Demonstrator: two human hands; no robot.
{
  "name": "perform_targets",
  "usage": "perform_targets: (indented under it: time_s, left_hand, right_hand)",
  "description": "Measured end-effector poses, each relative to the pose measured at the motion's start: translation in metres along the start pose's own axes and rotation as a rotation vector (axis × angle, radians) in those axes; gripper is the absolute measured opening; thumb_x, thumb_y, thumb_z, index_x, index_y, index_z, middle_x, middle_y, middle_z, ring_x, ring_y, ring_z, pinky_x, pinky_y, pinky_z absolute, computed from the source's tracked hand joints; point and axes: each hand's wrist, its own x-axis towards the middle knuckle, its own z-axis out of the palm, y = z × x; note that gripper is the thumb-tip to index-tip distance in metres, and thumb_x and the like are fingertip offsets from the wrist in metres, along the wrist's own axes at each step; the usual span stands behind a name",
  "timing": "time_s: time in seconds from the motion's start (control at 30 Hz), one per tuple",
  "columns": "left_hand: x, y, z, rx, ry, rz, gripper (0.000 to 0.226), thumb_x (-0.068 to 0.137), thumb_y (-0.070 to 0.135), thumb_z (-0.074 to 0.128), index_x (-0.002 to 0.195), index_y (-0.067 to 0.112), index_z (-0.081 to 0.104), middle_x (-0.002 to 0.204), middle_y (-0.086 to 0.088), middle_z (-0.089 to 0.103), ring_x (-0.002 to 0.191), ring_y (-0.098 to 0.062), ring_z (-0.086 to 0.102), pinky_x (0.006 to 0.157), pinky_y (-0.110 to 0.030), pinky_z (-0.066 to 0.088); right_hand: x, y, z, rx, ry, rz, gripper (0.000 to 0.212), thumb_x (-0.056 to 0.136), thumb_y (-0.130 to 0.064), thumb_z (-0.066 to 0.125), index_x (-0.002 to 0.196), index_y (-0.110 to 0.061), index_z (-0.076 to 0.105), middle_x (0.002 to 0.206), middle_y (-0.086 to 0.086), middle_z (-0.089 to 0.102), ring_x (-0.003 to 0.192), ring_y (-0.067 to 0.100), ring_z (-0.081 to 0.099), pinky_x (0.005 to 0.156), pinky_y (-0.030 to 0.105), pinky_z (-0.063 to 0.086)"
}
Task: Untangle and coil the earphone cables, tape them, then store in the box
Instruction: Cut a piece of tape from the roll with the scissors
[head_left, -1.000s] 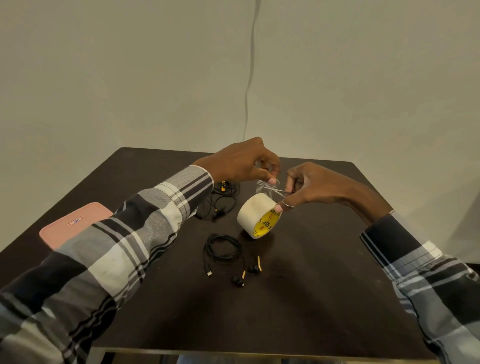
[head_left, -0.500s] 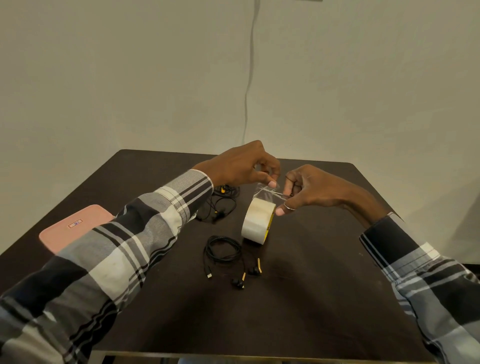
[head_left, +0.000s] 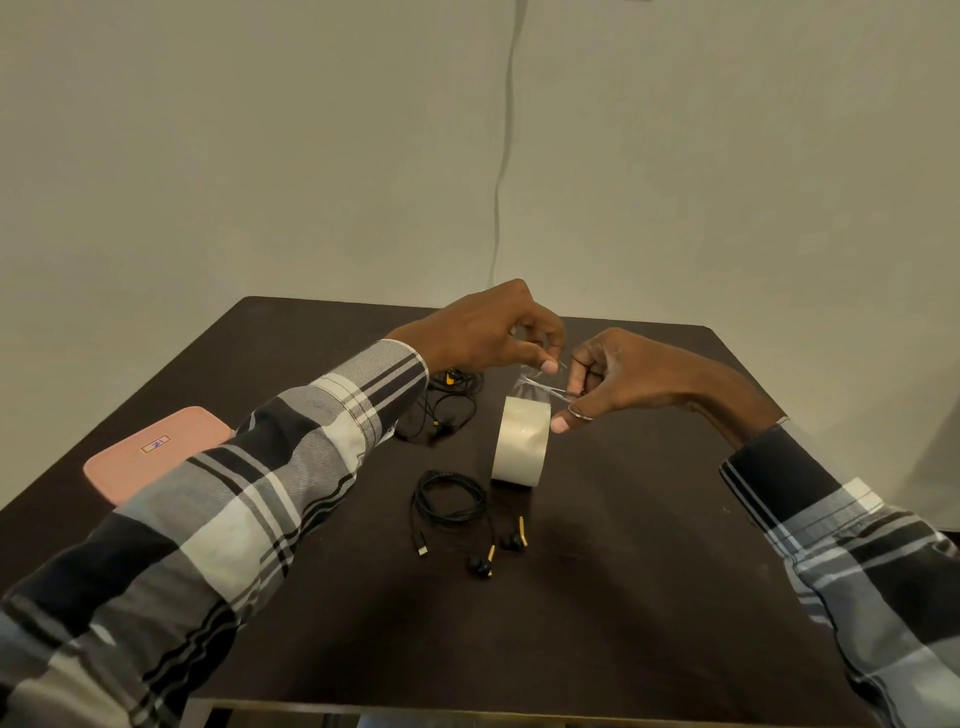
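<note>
Coiled earphone cable (head_left: 451, 500) lying flat near the middle of the dark table (head_left: 649, 597), plug and two earbuds trailing toward the near edge; not yet taped, by the look of it. Just beyond and to its right, tape roll (head_left: 521, 441) hanging on edge just off the table, dangling from a clear pulled-out strip (head_left: 535, 383) that runs up to the hands. Left hand (head_left: 483, 332) pinching the strip's top end between thumb and fingertips, other fingers curled, probably to keep the film taut. Right hand (head_left: 623, 382) curled round small scissors (head_left: 558, 392), blades laid across the strip, seemingly to cut a short piece for binding the coil. Hard to tell whether the blades have bitten yet. Second earphone set (head_left: 441, 405) farther off and to the left, loose and tangled, partly behind the left sleeve (head_left: 291, 467), likely waiting its turn. Pink box (head_left: 156, 454) at the far left edge, lid down, well apart from both cables, presumably the final store. Thin wire (head_left: 501, 156) hanging down the wall beyond.
</note>
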Motion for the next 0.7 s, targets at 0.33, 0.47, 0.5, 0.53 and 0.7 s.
perform_targets:
  time_s: [0.33, 0.47, 0.5, 0.53, 0.7]
  left_hand:
    - [-0.003, 0.003, 0.000, -0.119, 0.054, 0.001, 0.017, 0.086, 0.034, 0.074, 0.093, 0.019, 0.073, 0.087, 0.000, 0.069, 0.090, -0.004, 0.052, 0.070, -0.013, 0.037]
    - [-0.002, 0.009, -0.006, -0.231, 0.181, 0.007, 0.013, 0.087, 0.032, 0.073, 0.089, 0.019, 0.071, 0.089, -0.001, 0.072, 0.087, -0.002, 0.057, 0.078, -0.009, 0.035]
    - [-0.001, 0.008, -0.007, -0.241, 0.224, -0.014, 0.014, 0.088, 0.033, 0.072, 0.090, 0.019, 0.070, 0.090, 0.001, 0.071, 0.086, 0.000, 0.057, 0.079, -0.012, 0.037]
    - [-0.002, 0.007, -0.006, -0.255, 0.268, -0.038, 0.014, 0.090, 0.033, 0.070, 0.092, 0.019, 0.069, 0.092, 0.003, 0.071, 0.086, 0.001, 0.056, 0.080, -0.015, 0.039]
    - [-0.019, -0.010, 0.016, -0.462, 0.312, -0.295, 0.030, 0.099, 0.028, 0.057, 0.126, 0.018, 0.053, 0.121, 0.000, 0.057, 0.106, -0.022, 0.060, 0.074, -0.016, 0.050]
  right_hand:
    - [0.003, -0.001, 0.003, 0.014, 0.018, -0.016, 0.036, 0.066, -0.040, 0.091, 0.076, -0.014, 0.067, 0.063, -0.007, 0.064, 0.058, 0.003, 0.054, 0.055, 0.020, 0.042]
    - [0.000, 0.000, 0.004, -0.007, 0.018, -0.005, 0.034, 0.070, -0.037, 0.089, 0.079, -0.011, 0.069, 0.064, -0.007, 0.066, 0.059, 0.003, 0.054, 0.055, 0.018, 0.043]
    - [-0.001, 0.000, 0.004, -0.009, 0.022, -0.002, 0.035, 0.070, -0.039, 0.089, 0.079, -0.011, 0.069, 0.064, -0.006, 0.066, 0.058, 0.003, 0.054, 0.054, 0.018, 0.043]
    - [-0.002, 0.001, 0.005, -0.011, 0.030, 0.001, 0.037, 0.069, -0.040, 0.089, 0.078, -0.011, 0.069, 0.064, -0.007, 0.065, 0.057, 0.002, 0.053, 0.053, 0.016, 0.042]
    - [-0.008, 0.006, 0.007, -0.018, 0.097, 0.034, 0.041, 0.069, -0.046, 0.089, 0.077, -0.012, 0.067, 0.057, -0.013, 0.057, 0.053, -0.001, 0.046, 0.048, 0.012, 0.036]
